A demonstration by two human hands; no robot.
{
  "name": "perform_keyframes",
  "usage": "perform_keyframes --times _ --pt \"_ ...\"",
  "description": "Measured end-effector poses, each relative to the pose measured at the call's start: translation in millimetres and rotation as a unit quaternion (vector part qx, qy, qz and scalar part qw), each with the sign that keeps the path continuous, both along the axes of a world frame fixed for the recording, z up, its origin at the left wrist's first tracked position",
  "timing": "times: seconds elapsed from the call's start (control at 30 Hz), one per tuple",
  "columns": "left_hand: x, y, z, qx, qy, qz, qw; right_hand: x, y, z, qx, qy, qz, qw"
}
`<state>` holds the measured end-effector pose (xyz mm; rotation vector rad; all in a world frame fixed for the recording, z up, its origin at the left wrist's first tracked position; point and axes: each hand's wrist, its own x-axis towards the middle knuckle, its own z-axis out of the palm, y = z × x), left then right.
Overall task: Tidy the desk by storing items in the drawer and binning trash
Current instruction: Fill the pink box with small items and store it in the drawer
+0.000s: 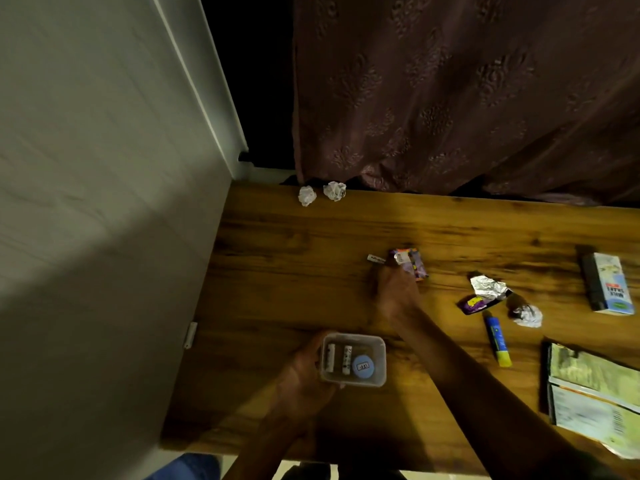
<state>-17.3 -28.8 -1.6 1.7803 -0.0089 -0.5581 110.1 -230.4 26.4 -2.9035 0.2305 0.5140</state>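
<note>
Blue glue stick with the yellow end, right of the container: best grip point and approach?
Pinch the glue stick mid-barrel across its width, coming from above. It lies flat on the desk, long axis running near to far, both long sides clear of the wrappers.

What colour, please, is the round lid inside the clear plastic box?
Light blue round lid with a white label, seen in the head view.

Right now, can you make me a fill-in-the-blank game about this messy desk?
1. The left hand holds a clear plastic ____ with a blue cap inside.
2. Two crumpled paper balls lie at the desk's far edge, below the ____.
3. The right hand reaches toward a purple ____.
4. The glue stick has a ____ cap.

Missing words: box; curtain; wrapper; yellow
</note>
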Motion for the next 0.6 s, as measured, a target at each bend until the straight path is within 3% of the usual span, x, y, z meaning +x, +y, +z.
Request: perform_keyframes --times 0.07,0.2,0.4,0.6 --pt "-2 3 -14 -0.029 -0.042 0.042 0.998 -1 -2 -5 0.021 -0.012 0.0 1.0" --pt "-2 5 -22 -0.084 -0.017 0.036 0.996 6 -1 -7 0.046 -0.072 0.0 0.996" --pt "-1 0 -25 -0.044 -0.032 0.086 0.995 18 2 -8 0.008 -0.065 -0.009 0.998" --pt "-2 7 -33 -0.101 -0.004 0.068 0.993 17 4 -10 0.013 -0.061 -0.028 0.998"
